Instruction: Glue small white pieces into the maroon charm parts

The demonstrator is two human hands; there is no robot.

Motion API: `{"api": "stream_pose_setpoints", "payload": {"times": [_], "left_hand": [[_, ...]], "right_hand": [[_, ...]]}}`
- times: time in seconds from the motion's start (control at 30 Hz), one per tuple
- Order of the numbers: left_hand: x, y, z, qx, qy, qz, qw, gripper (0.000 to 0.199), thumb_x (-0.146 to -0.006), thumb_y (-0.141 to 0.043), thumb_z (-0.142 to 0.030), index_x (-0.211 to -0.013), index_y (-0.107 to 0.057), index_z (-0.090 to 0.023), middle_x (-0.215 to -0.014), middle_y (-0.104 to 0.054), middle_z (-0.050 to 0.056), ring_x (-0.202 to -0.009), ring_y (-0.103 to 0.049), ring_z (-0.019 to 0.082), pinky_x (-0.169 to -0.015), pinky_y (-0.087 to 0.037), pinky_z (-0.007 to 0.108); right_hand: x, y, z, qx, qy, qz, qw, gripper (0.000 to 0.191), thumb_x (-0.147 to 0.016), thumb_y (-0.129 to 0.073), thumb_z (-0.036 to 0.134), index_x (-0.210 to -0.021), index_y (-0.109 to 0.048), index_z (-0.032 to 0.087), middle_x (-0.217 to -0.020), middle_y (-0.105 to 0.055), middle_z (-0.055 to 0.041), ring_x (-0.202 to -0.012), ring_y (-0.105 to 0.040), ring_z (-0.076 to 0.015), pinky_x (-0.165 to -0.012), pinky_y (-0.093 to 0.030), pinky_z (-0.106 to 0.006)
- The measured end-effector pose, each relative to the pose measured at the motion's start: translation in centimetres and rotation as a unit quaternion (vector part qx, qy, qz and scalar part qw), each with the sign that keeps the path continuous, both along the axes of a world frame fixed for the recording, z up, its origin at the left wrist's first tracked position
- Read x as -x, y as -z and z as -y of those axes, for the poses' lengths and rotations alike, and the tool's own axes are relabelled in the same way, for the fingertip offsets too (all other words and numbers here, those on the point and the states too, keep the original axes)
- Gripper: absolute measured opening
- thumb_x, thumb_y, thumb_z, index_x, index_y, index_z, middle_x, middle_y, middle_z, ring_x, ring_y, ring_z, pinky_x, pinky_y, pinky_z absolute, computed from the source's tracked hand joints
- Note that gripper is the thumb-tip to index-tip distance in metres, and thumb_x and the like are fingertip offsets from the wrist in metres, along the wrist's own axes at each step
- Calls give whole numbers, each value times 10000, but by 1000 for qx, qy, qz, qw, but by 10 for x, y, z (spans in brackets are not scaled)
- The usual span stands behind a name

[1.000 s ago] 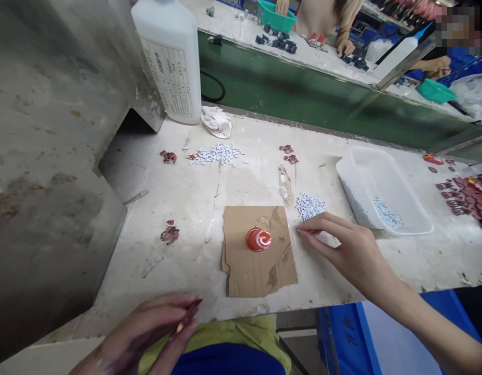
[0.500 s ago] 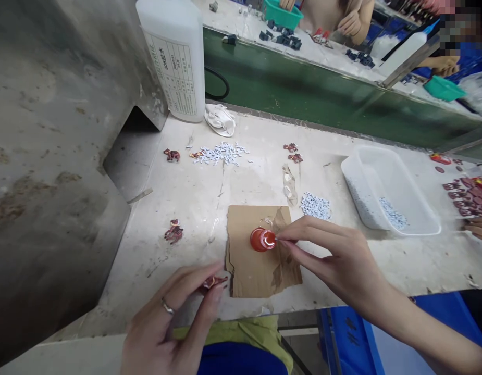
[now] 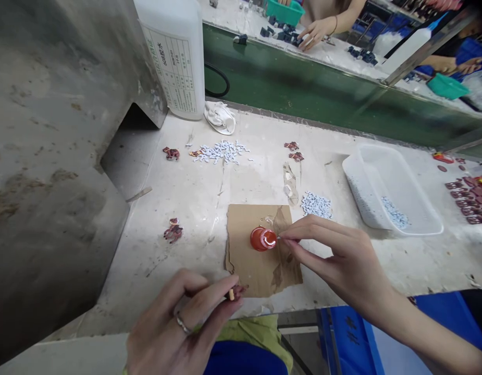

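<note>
Touching right grip (image 3: 334, 258): red cap (image 3: 263, 238)

One head-worn camera is looking forward and steeply down from the near edge of the worktable (image 3: 209, 192), close above the left hand (image 3: 178, 325) and right hand (image 3: 334, 258). It is facing the far edge, where a green conveyor belt (image 3: 322, 99) is crossing the view. No second view is sharing the scene.

Right hand (image 3: 334, 260) moved from the pale bead pile to the red glossy cap (image 3: 263, 238); left hand (image 3: 178, 323) lifted its small dark red piece (image 3: 236, 290) toward it.
</note>
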State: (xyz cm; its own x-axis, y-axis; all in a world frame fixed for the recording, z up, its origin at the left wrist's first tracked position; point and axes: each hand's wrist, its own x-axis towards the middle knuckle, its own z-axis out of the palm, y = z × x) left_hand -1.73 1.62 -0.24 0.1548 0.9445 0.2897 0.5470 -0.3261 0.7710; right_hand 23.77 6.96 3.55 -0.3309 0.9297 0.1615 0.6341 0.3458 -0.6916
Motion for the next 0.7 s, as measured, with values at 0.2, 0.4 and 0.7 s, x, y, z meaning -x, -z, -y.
{"api": "stream_pose_setpoints", "payload": {"times": [0.2, 0.4, 0.7], "left_hand": [[-9, -6, -1, -30, 0, 0, 1000, 269, -941, -688, -148, -1165, -665, -296, -1054, -761, -102, -880, -742, 19, -927, -553, 62], [-14, -4, -1, -42, 19, 40, 998, 252, -930, -703, -153, -1153, -690, -270, -989, -757, -77, -826, -740, 41, -805, -592, 80], [-16, -5, -1, -53, 25, 32, 998, 233, -939, -686, -141, -1140, -707, -258, -962, -757, -93, -821, -730, 10, -851, -551, 37]], "right_hand": [[14, -9, 15, 34, -12, -118, 992, 216, -942, -688, 66, -1014, -726, 267, -960, -757, -7, -887, -720, -158, -759, -589, -284], [30, -5, 26, 76, -69, -194, 976, 177, -928, -717, 85, -1021, -705, 236, -972, -747, -26, -873, -727, -166, -755, -613, -285], [37, 5, 26, 144, -59, -240, 958, 135, -926, -715, 112, -961, -723, 242, -956, -770, -14, -849, -729, -173, -759, -619, -284]]}}
